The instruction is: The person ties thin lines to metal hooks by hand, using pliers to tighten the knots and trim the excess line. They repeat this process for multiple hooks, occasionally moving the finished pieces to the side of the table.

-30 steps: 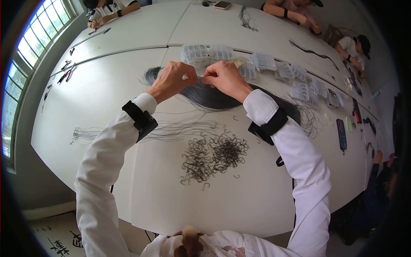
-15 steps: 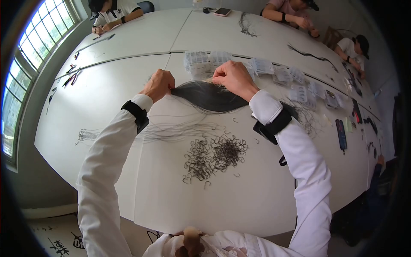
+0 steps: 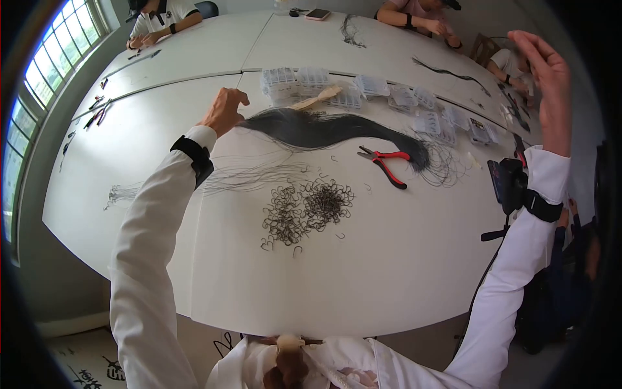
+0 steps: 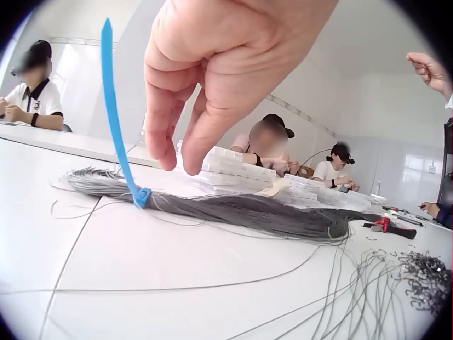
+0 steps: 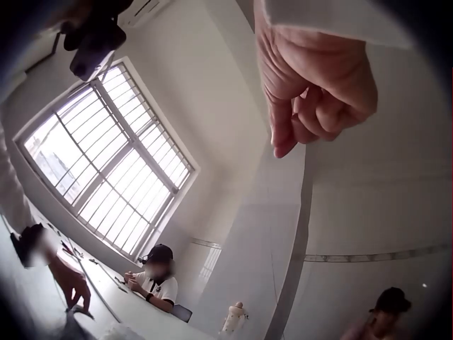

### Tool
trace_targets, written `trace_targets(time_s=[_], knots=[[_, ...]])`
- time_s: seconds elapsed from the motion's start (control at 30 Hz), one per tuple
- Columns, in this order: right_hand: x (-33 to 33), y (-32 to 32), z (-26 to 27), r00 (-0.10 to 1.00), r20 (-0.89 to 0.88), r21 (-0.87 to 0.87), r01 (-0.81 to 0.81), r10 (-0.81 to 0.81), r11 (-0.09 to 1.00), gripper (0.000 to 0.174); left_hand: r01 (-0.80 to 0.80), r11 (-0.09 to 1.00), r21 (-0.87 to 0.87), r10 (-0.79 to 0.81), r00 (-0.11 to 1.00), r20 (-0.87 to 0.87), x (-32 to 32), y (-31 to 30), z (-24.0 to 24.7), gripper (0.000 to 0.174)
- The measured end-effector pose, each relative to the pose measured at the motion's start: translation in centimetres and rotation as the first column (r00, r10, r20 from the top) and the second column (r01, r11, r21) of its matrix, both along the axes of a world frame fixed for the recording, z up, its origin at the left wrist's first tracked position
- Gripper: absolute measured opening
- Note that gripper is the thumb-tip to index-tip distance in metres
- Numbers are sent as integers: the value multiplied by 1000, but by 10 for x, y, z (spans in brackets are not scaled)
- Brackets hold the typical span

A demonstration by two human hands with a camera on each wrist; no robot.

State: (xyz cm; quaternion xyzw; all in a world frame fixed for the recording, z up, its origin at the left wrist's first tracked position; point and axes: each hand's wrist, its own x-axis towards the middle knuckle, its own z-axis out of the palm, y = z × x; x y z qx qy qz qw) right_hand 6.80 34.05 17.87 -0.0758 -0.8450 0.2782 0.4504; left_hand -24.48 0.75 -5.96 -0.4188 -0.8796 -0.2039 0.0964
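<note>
A long bundle of thin dark strands (image 3: 311, 129) lies across the table, tied near its left end with a blue cable tie (image 4: 140, 197). My left hand (image 3: 223, 111) hovers over that end, fingers pointing down and loose, thumb apart, with nothing between them. Raised high at the far right, my right hand (image 3: 547, 78) has its thumb and fingertips pinched together. A faint thin strand (image 5: 270, 195) runs down from those fingertips in the right wrist view. A pile of small dark hooks (image 3: 308, 209) and loose thin lines (image 3: 249, 178) lie nearer me.
Red-handled pliers (image 3: 389, 165) lie by the bundle's right end. Clear compartment boxes (image 3: 311, 84) line up behind it, a pale wooden piece (image 3: 317, 97) among them. Another pair of pliers (image 3: 97, 117) lies at the left. Other people sit around the far side.
My right hand has lifted off the bundle and swung far up to the right. The left hand has let go of the bundle's left end. The red-handled pliers have come into sight.
</note>
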Motion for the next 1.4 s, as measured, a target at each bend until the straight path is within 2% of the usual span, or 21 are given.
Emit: trace_targets(time_s=[0.07,0.1,0.17,0.2,0.27,0.3,0.33,0.4,0.53,0.57,0.73,0.8,0.87,0.9,0.93,1.0,1.07,1.2,1.27,1.33,1.4], knots=[[42,-2,33,967,-37,43,252,-250,967,21,-30,1000,11,29,999,36,16,4,28,30],[58,0,34,966,-35,41,259,-257,965,21,-10,1000,26,8,998,66,28,6,44,29],[85,1,33,989,-145,317,59,-13,947,20,88,991,104,-92,995,34,51,11,74,27],[90,-11,27,989,-147,315,65,-19,947,20,169,972,161,-166,986,-30,66,12,86,26],[86,-53,6,987,152,68,-54,43,996,17,199,930,308,-212,977,8,118,18,114,27],[85,-66,-5,930,331,17,-177,161,984,15,238,900,365,-302,944,130,146,19,125,32],[83,-77,-18,825,493,-56,-288,277,956,14,264,866,425,-391,887,245,173,19,132,37],[78,-93,-54,740,546,-219,-327,393,919,10,424,735,529,-661,618,425,215,21,133,48],[81,-120,-89,745,465,-326,-359,479,875,7,350,695,628,-712,210,670,276,29,106,44],[84,-120,-92,753,441,-325,-373,488,869,7,257,770,584,-636,233,736,283,27,103,30],[106,-92,-105,741,516,-297,-316,430,901,6,57,799,598,-575,361,734,289,3,80,11],[112,-79,-116,714,555,-309,-299,426,903,6,34,843,536,-479,500,721,289,-9,73,9],[116,-69,-134,691,609,-309,-245,389,919,7,-1,855,519,-433,552,713,292,-16,61,8],[116,-66,-139,692,606,-308,-250,392,918,7,9,872,490,-369,670,644,294,-18,56,6],[117,-64,-144,643,687,-244,-235,338,941,8,14,888,460,-301,773,558,296,-20,52,4],[115,-63,-153,591,757,-176,-224,277,959,8,41,889,456,-271,850,451,302,-21,46,3],[112,-61,-163,394,914,-9,-227,100,974,18,75,890,449,-243,912,330,308,-22,42,3],[116,-72,-185,465,885,200,-379,0,903,44,93,884,459,-246,926,287,317,-22,34,6],[107,-98,-188,704,679,211,-459,209,863,73,144,892,428,-258,940,223,321,-22,31,8],[96,-142,-164,537,652,-143,-606,535,783,83,136,899,415,-246,943,224,327,-21,35,10],[88,-166,-183,454,469,-416,-643,758,643,78,132,905,405,-234,948,214,331,-19,36,12]])
